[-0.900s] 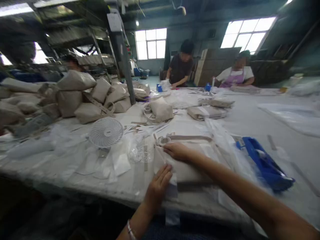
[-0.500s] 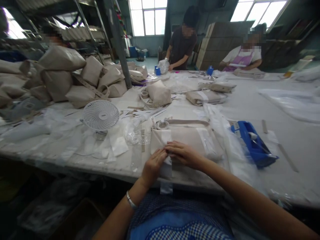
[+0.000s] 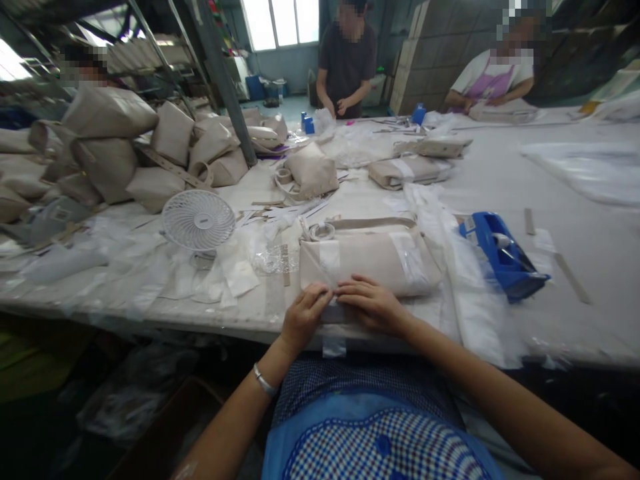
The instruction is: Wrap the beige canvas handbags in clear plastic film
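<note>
- The beige bag (image 3: 370, 265) lies flat on the pale table (image 3: 595, 233), just below and right of the frame's centre, with a whitish band (image 3: 329, 257) across its left part and a shiny clear patch (image 3: 413, 260) at its right.
- A strap (image 3: 370, 223) runs along the bag's far edge, ending in a coil (image 3: 321, 231) at the far left corner.
- The left hand (image 3: 304, 313) is at the bag's near left corner, fingers bent and drawn close to the thumb; whether they pinch anything cannot be told.
- The right hand (image 3: 373, 307) lies just beside it at the bag's near edge, fingers extended and loosely spread, closed around nothing.
- White plastic sheeting (image 3: 475, 313) spreads right of the bag, and beyond it sits a blue tape dispenser (image 3: 503, 257).
- Left of the bag are crumpled clear plastic (image 3: 271, 259) and a white fan (image 3: 199, 220).
- Farther back, a rounded bag (image 3: 311, 171) sits above centre, with a folded bag (image 3: 407, 170) to its right.
- A heap of beige bags (image 3: 105, 163) fills the upper left.
- Across the table, one person (image 3: 347, 63) stands at upper centre; another (image 3: 493, 80), in a purple apron, is at upper right.
</note>
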Motion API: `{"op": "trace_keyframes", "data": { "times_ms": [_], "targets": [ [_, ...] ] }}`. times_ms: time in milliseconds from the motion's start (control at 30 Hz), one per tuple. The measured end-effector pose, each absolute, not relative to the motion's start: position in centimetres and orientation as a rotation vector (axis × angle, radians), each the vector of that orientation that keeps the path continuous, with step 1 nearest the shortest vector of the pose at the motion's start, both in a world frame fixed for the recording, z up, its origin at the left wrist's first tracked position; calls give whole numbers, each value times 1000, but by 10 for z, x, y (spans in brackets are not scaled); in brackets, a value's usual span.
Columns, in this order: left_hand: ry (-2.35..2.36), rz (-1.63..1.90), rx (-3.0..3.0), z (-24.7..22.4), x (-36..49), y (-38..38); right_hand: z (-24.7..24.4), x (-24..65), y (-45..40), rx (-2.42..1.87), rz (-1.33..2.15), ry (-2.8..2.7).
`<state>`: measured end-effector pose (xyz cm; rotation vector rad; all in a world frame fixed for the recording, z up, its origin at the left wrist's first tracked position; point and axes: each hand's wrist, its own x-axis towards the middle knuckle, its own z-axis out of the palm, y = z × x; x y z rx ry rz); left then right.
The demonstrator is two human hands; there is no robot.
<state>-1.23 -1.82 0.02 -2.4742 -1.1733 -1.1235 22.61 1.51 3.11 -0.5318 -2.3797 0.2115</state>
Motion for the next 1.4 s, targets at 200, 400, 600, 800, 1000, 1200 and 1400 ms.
{"op": "trace_keyframes", "data": {
  "times_ms": [200,400,600,800,1000,1200,1400],
  "targets": [
    [-1173,-1120,-2484,-1,-9,-16,40,206,5,-789,295,-2213],
    [-1150,-1079,-2633,10,-20,-18,18,190,5,-890,-19,-2260],
    [-1236,-923,-2801,40,-28,-21,8,191,10,-875,-124,-2265],
    [-1206,-985,-2548,16,-15,-15,13,204,-11,-814,1,-2327],
    [-1218,-1041,-2519,9,-14,-18,-3,220,-62,-704,145,-2583],
    [-1200,-1023,-2509,14,-14,-16,-21,200,-55,-602,33,-2322],
    [-1192,-1017,-2493,15,-14,-14,-16,192,-64,-634,115,-2222]
  ]
}}
